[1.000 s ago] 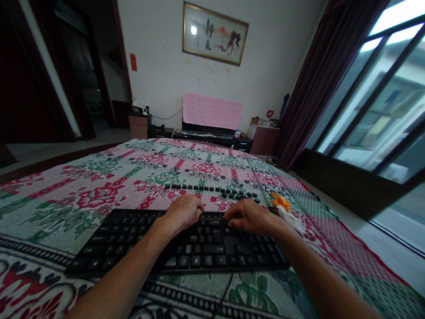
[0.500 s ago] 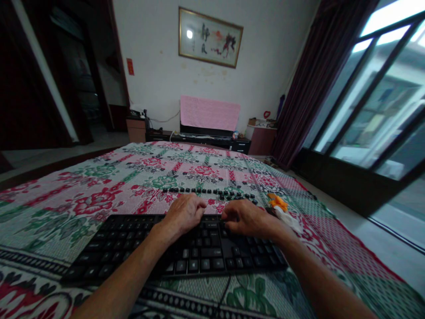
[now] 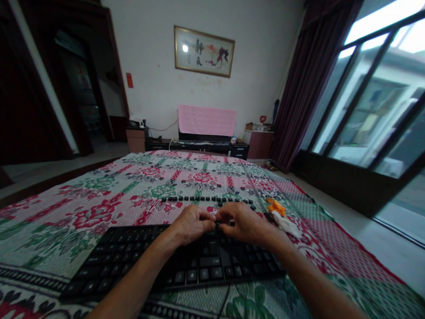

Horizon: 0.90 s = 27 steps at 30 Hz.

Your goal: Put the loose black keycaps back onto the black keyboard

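Observation:
A black computer keyboard (image 3: 114,254) lies on the patterned bedspread, under both my forearms. Over its far edge my hands meet, fingertips almost touching. My left hand (image 3: 192,224) is closed in a pinch, thumb and fingers against a small black keycap (image 3: 217,224). From the other side, my right hand (image 3: 242,223) also closes its thumb and fingers at this keycap, which is mostly hidden between the fingertips. Just beyond my hands, several loose black keycaps (image 3: 186,199) sit in a row on the cloth, some partly covered by my right hand.
An orange cloth-like item (image 3: 276,207) and a crumpled white one (image 3: 287,225) lie right of my right hand. The keyboard's cable (image 3: 225,297) runs toward me. The bedspread (image 3: 99,217) reaches to a low cabinet with a pink-covered screen (image 3: 207,119).
My right hand has lifted from the keys and moved left to meet my left hand, which shifted slightly right. The small keycap now shows between the fingertips. The view has tilted up slightly.

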Motion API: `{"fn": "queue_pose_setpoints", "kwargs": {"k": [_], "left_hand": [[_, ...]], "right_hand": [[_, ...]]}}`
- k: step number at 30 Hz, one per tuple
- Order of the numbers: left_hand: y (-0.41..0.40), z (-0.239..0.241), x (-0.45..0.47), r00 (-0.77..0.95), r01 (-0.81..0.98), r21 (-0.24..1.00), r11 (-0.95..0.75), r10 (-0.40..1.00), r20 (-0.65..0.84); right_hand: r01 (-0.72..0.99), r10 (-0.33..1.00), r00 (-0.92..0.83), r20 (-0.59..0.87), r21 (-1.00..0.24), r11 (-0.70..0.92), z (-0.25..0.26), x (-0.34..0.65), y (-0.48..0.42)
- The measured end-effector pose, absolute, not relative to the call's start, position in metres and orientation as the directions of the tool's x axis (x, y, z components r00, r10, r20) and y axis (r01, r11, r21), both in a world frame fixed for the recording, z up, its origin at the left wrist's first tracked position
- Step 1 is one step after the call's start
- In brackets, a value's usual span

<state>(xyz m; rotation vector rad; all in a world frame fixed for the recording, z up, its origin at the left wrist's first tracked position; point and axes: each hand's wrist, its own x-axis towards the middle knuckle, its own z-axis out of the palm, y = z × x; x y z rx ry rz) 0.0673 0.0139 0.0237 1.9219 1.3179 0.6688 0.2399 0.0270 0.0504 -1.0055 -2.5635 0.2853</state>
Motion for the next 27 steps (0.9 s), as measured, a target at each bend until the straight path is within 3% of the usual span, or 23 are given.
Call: {"fn": "queue_pose_setpoints", "kwargs": {"k": [10, 14, 18, 21, 27], "left_hand": [[0.015, 0.020, 0.074, 0.190, 0.659, 0.737, -0.147, 0.982, 0.026], [0.015, 0.021, 0.074, 0.252, 0.655, 0.719, -0.234, 0.964, 0.084], [0.020, 0.016, 0.070, 0.253, 0.683, 0.661, -0.312, 0.949, 0.187], [0.020, 0.013, 0.068, 0.308, 0.693, 0.627, -0.357, 0.932, 0.190], [0.014, 0.015, 0.070, 0.438, 0.710, 0.528, -0.466, 0.879, 0.186]], "right_hand": [[0.610, 0.682, -0.681, 0.267, -0.308, 0.730, 0.051, 0.237, 0.023], [0.654, 0.724, -0.657, 0.208, -0.320, 0.685, 0.052, 0.242, 0.025], [0.689, 0.765, -0.642, 0.054, -0.397, 0.606, 0.043, 0.249, 0.034], [0.672, 0.746, -0.665, -0.037, -0.464, 0.576, 0.034, 0.251, 0.040], [0.643, 0.727, -0.682, -0.076, -0.535, 0.548, 0.027, 0.251, 0.043]]}}
